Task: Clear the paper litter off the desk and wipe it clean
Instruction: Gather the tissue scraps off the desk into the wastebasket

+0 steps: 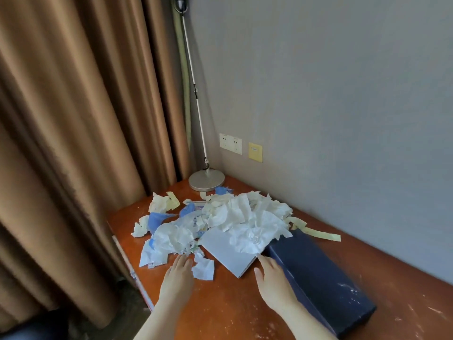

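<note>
A heap of crumpled white, cream and blue paper litter point(220, 217) covers the far part of the reddish-brown desk point(232, 305). A flat pale grey sheet or booklet point(220, 251) lies under the heap's near edge. My left hand point(177, 276) reaches flat toward the near scraps, fingers straight, beside a small crumpled white piece point(203, 267). My right hand point(272, 278) is stretched out with straight fingers, between the grey sheet and a long dark blue box point(318, 280). Neither hand holds anything.
A lamp with a round metal base point(206, 180) stands in the desk's far corner. Brown curtains point(73, 143) hang along the left edge. Wall sockets point(230, 143) and a yellow plate sit on the grey wall. White dust specks mark the desk surface and box.
</note>
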A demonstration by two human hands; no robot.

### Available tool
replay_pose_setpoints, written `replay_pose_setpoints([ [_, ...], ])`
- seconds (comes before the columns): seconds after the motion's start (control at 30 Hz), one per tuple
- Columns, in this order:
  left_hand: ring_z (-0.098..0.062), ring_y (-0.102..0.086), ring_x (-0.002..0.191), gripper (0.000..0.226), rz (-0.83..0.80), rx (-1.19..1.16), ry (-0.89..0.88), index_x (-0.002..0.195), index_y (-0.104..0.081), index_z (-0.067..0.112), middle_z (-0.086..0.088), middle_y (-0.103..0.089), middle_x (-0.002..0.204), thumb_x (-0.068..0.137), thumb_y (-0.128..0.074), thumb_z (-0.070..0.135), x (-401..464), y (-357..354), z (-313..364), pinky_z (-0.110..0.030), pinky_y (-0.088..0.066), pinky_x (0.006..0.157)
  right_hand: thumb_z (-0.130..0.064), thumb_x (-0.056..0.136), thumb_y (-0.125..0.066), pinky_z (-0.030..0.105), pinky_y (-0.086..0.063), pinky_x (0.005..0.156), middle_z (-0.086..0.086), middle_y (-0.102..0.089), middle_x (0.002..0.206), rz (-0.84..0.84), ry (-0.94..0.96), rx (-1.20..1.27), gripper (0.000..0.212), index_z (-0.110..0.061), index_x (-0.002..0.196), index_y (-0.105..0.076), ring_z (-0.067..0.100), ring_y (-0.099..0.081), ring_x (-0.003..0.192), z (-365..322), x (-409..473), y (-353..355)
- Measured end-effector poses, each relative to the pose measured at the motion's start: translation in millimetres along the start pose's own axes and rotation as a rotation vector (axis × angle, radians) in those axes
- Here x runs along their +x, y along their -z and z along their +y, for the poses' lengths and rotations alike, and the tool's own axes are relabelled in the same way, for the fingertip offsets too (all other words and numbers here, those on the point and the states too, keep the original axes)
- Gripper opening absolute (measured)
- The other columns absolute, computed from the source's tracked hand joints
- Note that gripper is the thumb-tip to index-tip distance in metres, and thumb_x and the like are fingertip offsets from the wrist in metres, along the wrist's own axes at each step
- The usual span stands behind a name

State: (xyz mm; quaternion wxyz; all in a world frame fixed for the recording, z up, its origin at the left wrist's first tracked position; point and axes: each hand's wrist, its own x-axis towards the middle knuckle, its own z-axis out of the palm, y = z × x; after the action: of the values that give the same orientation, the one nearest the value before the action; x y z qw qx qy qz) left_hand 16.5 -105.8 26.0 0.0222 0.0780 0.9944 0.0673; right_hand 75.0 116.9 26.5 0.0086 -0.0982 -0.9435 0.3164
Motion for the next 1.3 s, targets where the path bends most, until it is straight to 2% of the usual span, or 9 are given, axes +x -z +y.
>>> replay_pose_setpoints([
  [0.13,-0.022,-0.015,0.145,0.052,-0.025,0.079,0.008,0.146,-0.029,0.02,-0.002,-0.015,0.157,0.097,-0.046,0.022,49,9,0,-0.028,-0.033,0.112,-0.03,0.102,-0.033,0.026,-0.028,0.111,-0.004,-0.02,0.156,0.045,-0.032,0.03,0.049,-0.025,0.149,-0.02,0.014,-0.017,0.144,3,44,4],
  [0.3,-0.024,-0.03,0.14,0.048,-0.078,-0.133,0.072,0.146,-0.026,0.022,-0.002,-0.018,0.156,0.1,-0.039,0.024,92,1,20,-0.028,-0.047,0.1,-0.03,0.102,-0.033,0.025,-0.028,0.111,0.0,-0.015,0.156,0.211,-0.059,-0.037,0.05,-0.023,0.149,-0.021,0.017,-0.014,0.145,16,86,17],
  [0.5,-0.023,-0.021,0.142,0.048,-0.143,-0.362,0.064,0.145,-0.026,0.015,-0.006,-0.021,0.154,0.1,-0.035,0.03,155,-6,33,-0.035,-0.027,0.112,-0.027,0.101,-0.037,0.038,-0.014,0.117,0.009,-0.013,0.157,0.3,-0.181,-0.062,0.051,-0.016,0.148,-0.022,0.025,-0.007,0.145,34,141,41],
  [0.73,-0.026,-0.011,0.145,0.06,-0.212,-0.504,-0.032,0.148,-0.017,0.02,-0.005,-0.011,0.157,0.097,-0.038,0.044,249,5,64,-0.045,-0.02,0.115,-0.023,0.101,-0.036,0.039,-0.014,0.117,0.017,-0.019,0.155,0.435,-0.482,0.136,0.052,-0.011,0.149,-0.021,0.027,-0.011,0.145,62,169,62],
  [0.93,-0.033,0.005,0.145,0.083,-0.365,-0.517,-0.08,0.149,-0.004,0.03,-0.008,0.0,0.158,0.085,-0.045,0.064,280,-20,89,-0.05,-0.007,0.115,-0.041,0.101,-0.027,0.043,-0.017,0.114,0.011,-0.014,0.158,0.138,-0.664,0.251,0.056,-0.026,0.151,-0.009,0.024,-0.007,0.146,90,181,64],
  [1.07,-0.035,0.006,0.144,0.095,-0.443,-0.406,-0.174,0.148,0.005,0.032,-0.009,0.004,0.157,0.078,-0.043,0.074,280,-45,104,-0.054,-0.007,0.115,-0.054,0.098,-0.02,0.039,-0.035,0.103,0.009,-0.043,0.145,-0.032,-0.646,0.103,0.056,-0.031,0.149,-0.017,0.029,-0.041,0.131,80,193,53],
  [1.13,-0.034,0.011,0.144,0.1,-0.485,-0.312,-0.229,0.146,0.011,0.037,-0.004,0.012,0.157,0.072,-0.039,0.082,277,-54,108,-0.058,-0.004,0.112,-0.044,0.1,-0.02,0.039,-0.04,0.097,0.009,-0.054,0.133,-0.084,-0.576,-0.112,0.049,-0.025,0.144,-0.029,0.029,-0.051,0.12,70,195,48],
  [1.23,-0.032,0.018,0.143,0.11,-0.486,-0.225,-0.306,0.144,0.018,0.039,-0.001,0.021,0.155,0.063,-0.036,0.089,269,-65,111,-0.061,0.001,0.11,-0.027,0.1,-0.025,0.043,-0.032,0.104,0.007,-0.055,0.126,-0.085,-0.421,-0.383,0.04,-0.017,0.137,-0.034,0.027,-0.05,0.118,59,191,34],
  [1.3,-0.031,0.02,0.142,0.116,-0.458,-0.195,-0.371,0.143,0.02,0.038,-0.002,0.023,0.155,0.058,-0.036,0.091,262,-70,112,-0.061,0.003,0.11,-0.031,0.101,-0.023,0.044,-0.023,0.11,0.007,-0.055,0.124,-0.057,-0.393,-0.376,0.041,-0.018,0.138,-0.032,0.025,-0.048,0.12,51,186,27],
])
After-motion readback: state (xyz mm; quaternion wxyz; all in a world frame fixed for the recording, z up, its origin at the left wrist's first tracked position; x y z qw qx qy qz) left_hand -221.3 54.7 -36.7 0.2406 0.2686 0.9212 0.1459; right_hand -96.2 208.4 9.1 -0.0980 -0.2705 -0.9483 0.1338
